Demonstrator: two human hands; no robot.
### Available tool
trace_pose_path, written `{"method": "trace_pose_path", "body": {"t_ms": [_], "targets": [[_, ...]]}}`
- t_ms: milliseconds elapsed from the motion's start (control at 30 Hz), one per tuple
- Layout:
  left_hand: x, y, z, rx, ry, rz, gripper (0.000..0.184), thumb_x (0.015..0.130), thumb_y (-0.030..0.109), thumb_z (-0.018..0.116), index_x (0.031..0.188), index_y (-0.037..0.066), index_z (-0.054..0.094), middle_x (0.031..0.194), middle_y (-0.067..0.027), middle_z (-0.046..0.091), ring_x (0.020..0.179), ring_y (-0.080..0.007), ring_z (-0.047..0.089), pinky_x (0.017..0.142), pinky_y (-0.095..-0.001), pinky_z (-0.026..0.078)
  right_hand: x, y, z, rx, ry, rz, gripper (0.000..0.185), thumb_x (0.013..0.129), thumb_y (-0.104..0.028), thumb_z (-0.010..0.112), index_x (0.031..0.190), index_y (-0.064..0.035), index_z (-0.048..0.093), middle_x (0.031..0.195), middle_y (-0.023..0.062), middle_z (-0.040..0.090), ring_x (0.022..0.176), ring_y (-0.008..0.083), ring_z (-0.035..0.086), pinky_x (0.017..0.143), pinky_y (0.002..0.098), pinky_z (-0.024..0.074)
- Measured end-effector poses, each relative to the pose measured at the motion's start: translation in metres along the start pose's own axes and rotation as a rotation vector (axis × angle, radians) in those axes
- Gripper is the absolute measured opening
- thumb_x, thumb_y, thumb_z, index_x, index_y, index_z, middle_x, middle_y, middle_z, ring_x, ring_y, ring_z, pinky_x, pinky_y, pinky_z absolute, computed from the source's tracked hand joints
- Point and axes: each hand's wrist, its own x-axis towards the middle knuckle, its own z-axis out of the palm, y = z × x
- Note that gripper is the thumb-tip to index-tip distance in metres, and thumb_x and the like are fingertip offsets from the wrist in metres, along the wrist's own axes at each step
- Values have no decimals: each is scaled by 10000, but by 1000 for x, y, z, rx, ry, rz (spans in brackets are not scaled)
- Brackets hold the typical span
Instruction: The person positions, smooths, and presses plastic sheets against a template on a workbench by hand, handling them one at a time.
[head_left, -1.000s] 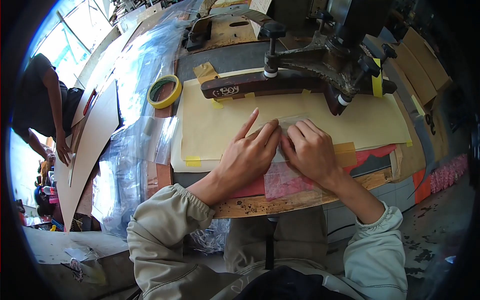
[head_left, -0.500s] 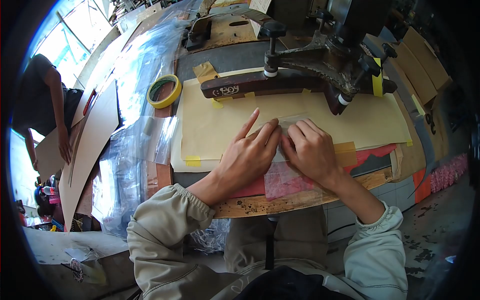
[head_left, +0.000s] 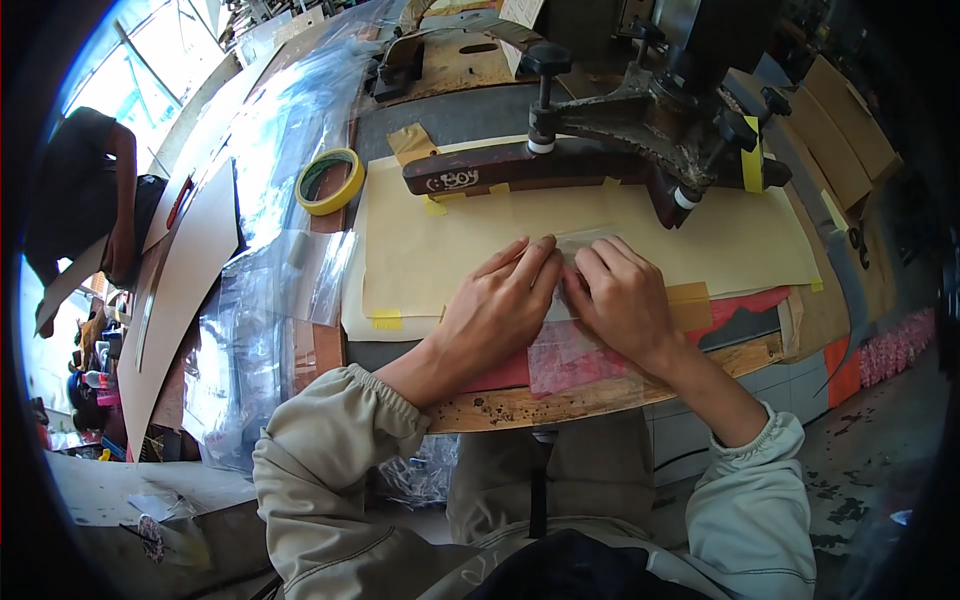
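A small clear plastic bag [head_left: 570, 358] lies between my hands over the near edge of the pale cardboard [head_left: 430, 240], with pink material showing through it. My left hand [head_left: 503, 300] is closed at the bag's left side, thumb and fingers drawn together near its top. My right hand [head_left: 622, 300] has curled fingers pinching the bag's right side. The exact grip and anything inside the bag are hidden by the fingers. Just right of my right hand is a tan strip [head_left: 690, 306] on the cardboard.
A dark press bar [head_left: 520, 170] on a metal clamp frame spans the cardboard beyond my hands. A yellow tape roll [head_left: 330, 182] and plastic sheets [head_left: 245, 350] lie to the left. Another person [head_left: 85, 190] stands at far left, holding a board piece.
My left index finger, raised before, is now lowered beside the others. My right hand has barely moved. The other person has lifted a board piece off the left side.
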Motion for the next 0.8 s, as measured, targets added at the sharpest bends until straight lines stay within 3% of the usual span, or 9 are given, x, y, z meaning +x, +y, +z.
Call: {"method": "trace_pose_path", "body": {"t_ms": [433, 633, 800], "targets": [[0, 0, 3, 17, 23, 10, 547, 595, 58, 723, 1099, -62, 548, 1188, -177, 552, 1121, -331, 570, 978, -407, 468, -3, 0, 2, 5, 23, 0, 135, 827, -127, 644, 841, -4, 590, 809, 135, 599, 799, 298, 611, 703, 399, 513], [2, 1, 0, -13, 10, -105, 394, 819, 103, 629, 1183, -15, 534, 1249, -183, 527, 1130, -330, 543, 930, -422, 453, -3, -2, 1, 12, 42, 34, 156, 818, -120, 648, 883, 7, 585, 908, 157, 584, 898, 305, 585, 776, 409, 495], [0, -5, 7, -36, 53, -146, 385, 880, 131, 581, 1235, 3, 504, 1296, -203, 502, 1141, -359, 538, 962, -441, 442, -2, -2, 2, 14, 84, 33, 335, 821, -143, 641, 1095, 36, 567, 1093, 206, 569, 1091, 346, 535, 948, 436, 425]]}}
